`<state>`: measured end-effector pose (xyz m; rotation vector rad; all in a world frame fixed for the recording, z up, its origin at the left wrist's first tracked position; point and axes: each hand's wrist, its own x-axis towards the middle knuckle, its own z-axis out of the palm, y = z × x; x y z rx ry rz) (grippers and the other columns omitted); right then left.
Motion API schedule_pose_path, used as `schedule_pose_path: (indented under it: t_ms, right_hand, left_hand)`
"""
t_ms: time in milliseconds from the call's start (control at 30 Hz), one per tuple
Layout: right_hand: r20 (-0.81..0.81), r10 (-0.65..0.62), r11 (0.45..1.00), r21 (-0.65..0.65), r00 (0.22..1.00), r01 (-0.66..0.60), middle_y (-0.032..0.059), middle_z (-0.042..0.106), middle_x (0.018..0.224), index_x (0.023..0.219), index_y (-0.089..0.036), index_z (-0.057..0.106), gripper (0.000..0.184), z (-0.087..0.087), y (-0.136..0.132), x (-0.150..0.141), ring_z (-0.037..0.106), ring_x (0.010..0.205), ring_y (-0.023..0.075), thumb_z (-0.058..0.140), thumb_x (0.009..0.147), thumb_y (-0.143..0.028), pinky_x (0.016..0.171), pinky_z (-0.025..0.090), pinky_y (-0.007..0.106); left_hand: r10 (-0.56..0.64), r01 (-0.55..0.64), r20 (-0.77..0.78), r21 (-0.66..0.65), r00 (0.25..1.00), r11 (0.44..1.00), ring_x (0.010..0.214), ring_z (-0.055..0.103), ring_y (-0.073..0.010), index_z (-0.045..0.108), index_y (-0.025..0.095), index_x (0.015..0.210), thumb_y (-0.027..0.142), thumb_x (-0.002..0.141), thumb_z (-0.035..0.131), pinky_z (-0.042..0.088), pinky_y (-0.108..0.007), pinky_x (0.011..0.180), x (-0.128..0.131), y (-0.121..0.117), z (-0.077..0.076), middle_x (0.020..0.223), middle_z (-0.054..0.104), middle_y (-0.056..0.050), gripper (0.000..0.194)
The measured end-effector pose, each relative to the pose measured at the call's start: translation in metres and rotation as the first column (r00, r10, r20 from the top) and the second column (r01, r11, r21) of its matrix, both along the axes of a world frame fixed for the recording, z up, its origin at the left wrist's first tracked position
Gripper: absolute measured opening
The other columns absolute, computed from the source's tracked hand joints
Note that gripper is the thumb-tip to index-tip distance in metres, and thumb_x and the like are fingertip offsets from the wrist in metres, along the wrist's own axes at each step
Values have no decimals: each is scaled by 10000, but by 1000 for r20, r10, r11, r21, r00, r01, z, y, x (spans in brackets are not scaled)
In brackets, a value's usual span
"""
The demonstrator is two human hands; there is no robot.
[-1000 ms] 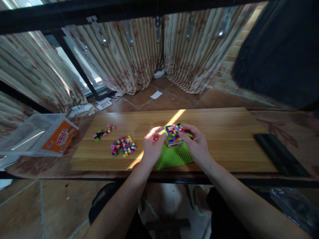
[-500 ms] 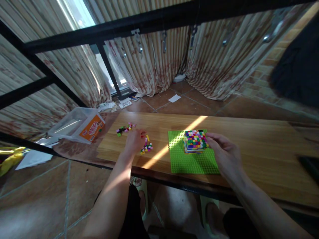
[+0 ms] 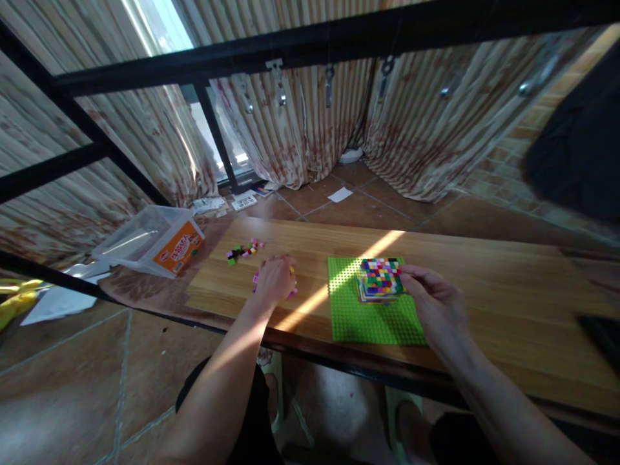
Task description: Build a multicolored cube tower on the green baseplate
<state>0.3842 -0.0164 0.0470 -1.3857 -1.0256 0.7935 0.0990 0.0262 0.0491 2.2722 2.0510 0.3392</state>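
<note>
A block of stacked small toy bricks (image 3: pixel 380 279), many-coloured on top and layered at its sides, stands on a green studded baseplate (image 3: pixel 351 323). My right hand (image 3: pixel 438 303) is at the block's right edge, thumb and forefinger pinched together at its upper corner. Whatever lies between those fingertips is too small to make out. Over on the left, my left hand (image 3: pixel 276 278) reaches down over a small pile of loose bricks (image 3: pixel 293 287), partly covering it. Its fingertips are hidden. Another scatter of loose bricks (image 3: pixel 245 250) lies farther back on the wooden board.
A clear plastic tub (image 3: pixel 145 239) with an orange label lies on its side at the left end of the table. The wooden board (image 3: pixel 508 290) extends to the right, where a dark object (image 3: pixel 600 336) sits at the edge. A black bar (image 3: pixel 310 48) crosses above.
My left hand has shifted slightly right and towards me, now covering much of the nearer brick pile. My right hand stays at the block's right edge. The view has tilted slightly.
</note>
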Motion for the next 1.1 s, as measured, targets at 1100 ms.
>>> schedule_pose_path:
  t_ms: [1100]
  right_hand:
    - [-292,-13,998,-59,956,-4,29,721,804,819,-191,734,248,4,5,-7,624,706,148,767,629,-348,693,511,310]
  left_hand:
    - [-274,205,790,190,548,960,810,629,-144,683,197,869,299,861,589,482,-267,776,85,-24,0,857,702,-15,139]
